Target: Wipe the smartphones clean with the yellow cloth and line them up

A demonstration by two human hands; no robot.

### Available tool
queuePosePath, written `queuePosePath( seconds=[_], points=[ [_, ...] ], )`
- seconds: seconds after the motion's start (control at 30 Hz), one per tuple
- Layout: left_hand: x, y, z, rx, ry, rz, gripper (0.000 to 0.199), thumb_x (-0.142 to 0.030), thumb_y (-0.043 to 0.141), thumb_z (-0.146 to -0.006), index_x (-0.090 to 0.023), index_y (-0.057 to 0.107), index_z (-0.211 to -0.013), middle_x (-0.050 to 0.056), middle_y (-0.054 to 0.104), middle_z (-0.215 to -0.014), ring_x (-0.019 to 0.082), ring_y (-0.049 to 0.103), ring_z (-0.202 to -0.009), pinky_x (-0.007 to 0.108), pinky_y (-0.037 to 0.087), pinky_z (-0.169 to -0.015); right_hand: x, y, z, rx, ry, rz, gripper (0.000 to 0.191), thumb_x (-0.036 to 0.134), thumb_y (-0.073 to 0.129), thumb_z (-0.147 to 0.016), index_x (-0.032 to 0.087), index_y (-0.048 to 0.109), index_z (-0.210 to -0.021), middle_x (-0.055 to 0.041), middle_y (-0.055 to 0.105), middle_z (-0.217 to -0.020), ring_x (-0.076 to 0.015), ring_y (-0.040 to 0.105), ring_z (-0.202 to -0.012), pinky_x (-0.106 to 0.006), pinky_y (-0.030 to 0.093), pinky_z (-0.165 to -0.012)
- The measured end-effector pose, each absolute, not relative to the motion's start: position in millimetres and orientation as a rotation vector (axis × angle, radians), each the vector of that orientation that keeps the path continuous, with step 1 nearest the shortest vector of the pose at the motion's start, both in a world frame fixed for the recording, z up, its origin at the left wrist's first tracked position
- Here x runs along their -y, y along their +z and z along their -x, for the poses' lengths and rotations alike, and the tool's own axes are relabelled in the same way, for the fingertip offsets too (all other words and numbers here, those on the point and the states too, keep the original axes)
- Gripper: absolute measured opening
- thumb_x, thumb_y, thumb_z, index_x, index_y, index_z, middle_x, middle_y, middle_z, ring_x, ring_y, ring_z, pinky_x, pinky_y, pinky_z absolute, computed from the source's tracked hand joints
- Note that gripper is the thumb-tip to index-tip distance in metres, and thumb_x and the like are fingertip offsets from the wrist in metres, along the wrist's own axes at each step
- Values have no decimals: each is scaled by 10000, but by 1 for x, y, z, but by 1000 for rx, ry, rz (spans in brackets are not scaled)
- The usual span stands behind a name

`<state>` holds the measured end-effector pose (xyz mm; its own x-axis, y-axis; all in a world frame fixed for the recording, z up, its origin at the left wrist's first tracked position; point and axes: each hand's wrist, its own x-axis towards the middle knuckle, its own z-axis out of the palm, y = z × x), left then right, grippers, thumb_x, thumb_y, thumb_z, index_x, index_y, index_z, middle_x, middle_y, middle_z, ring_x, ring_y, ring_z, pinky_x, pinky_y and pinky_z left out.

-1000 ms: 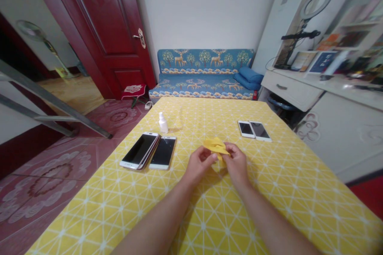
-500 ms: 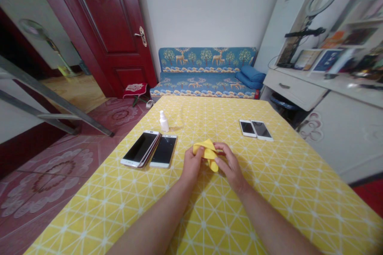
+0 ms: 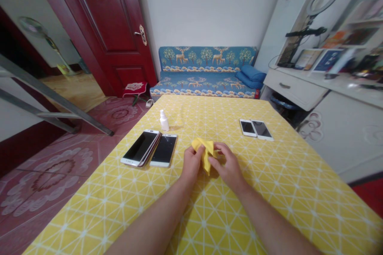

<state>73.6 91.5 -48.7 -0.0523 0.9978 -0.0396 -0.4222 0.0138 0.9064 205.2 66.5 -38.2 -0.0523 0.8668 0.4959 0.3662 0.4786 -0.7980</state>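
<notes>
A crumpled yellow cloth (image 3: 206, 153) is held between my two hands above the middle of the table. My left hand (image 3: 192, 162) closes on its left side, thumb pressed on top. On the other side, my right hand (image 3: 229, 164) has its fingers and thumb curled round the cloth's right edge. Whether anything lies inside the folds, I cannot tell. To the left lie a stack of phones (image 3: 140, 147) and a white-framed phone (image 3: 164, 150) beside it. Behind them stands a small white spray bottle (image 3: 164, 121).
Two white phones, a smaller one (image 3: 247, 127) and a larger one (image 3: 262, 130), lie side by side at the right. A yellow patterned cloth covers the table (image 3: 239, 223). Beyond its far edge is a blue sofa (image 3: 203, 81); a white cabinet (image 3: 344, 127) stands to the right.
The yellow cloth has been refolded in my hands; a pointed corner now hangs down between them. My right thumb has shifted slightly left. The phones and bottle have stayed put.
</notes>
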Motion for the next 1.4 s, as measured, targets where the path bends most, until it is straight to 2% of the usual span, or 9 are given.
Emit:
queuePosePath(
  seconds=[0.1,0.27,0.6,0.77,0.83,0.97,1.07,1.27,1.4],
  points=[
    [-90,-48,-74,-883,1354,-805,346,-445,721,-697,-114,663,-779,24,658,-666,112,567,-555,229,432,-558,-69,-38,-207,1551,636,1047,130,318,547,-875,227,629,-918,-59,605,-1089,-219,553,-1050,-346,419,-933],
    [-87,-45,-75,-867,1316,-789,390,-494,714,-697,-118,644,-774,32,671,-650,140,599,-560,256,465,-576,-68,-36,-211,1389,842,1091,284,385,545,-871,208,525,-651,10,525,-703,-157,499,-685,-266,408,-645],
    [-86,-43,-72,-708,1232,-937,337,-444,673,-777,-145,603,-915,62,695,-816,138,639,-674,257,505,-662,-71,-44,-210,1101,869,1194,328,464,598,-815,200,482,-659,52,449,-596,-104,411,-545,-211,336,-490],
    [-87,-39,-73,-698,1257,-888,886,-278,831,-613,-217,347,-1353,28,711,-833,164,666,-733,303,515,-736,-71,-42,-212,1084,862,1166,294,446,598,-822,198,511,-690,52,484,-598,-103,441,-543,-204,355,-490],
    [-88,-40,-72,-733,1305,-895,951,-269,819,-626,-231,280,-1409,-15,684,-763,149,654,-700,279,506,-712,-71,-40,-211,1095,867,1124,263,428,611,-815,197,535,-717,40,535,-634,-115,495,-576,-209,393,-519],
    [-91,-45,-70,-781,1402,-1044,836,-240,779,-668,-239,369,-1396,-41,633,-728,126,629,-684,228,478,-656,-72,-38,-209,1096,888,1058,259,378,667,-769,200,567,-929,-23,665,-839,-168,623,-722,-266,495,-643],
    [-92,-46,-69,-851,1445,-1143,605,-236,767,-677,-212,568,-1247,22,685,-867,153,647,-801,243,490,-710,-73,-40,-209,1095,876,1049,370,337,692,-748,208,518,-1049,-60,673,-943,-190,650,-802,-306,519,-712],
    [-89,-38,-68,-979,1459,-1214,283,-296,725,-724,-167,737,-976,101,723,-1009,211,659,-910,311,507,-790,-73,-43,-211,1142,829,1020,545,274,660,-777,252,417,-1264,7,624,-850,-152,625,-741,-266,501,-665],
    [-87,-36,-66,-1060,1501,-1268,205,-274,708,-733,-159,759,-895,109,741,-949,219,668,-896,339,502,-823,-75,-46,-213,1189,798,1067,432,284,631,-792,225,527,-1207,-32,650,-917,-169,634,-788,-283,502,-690]
  ],
)
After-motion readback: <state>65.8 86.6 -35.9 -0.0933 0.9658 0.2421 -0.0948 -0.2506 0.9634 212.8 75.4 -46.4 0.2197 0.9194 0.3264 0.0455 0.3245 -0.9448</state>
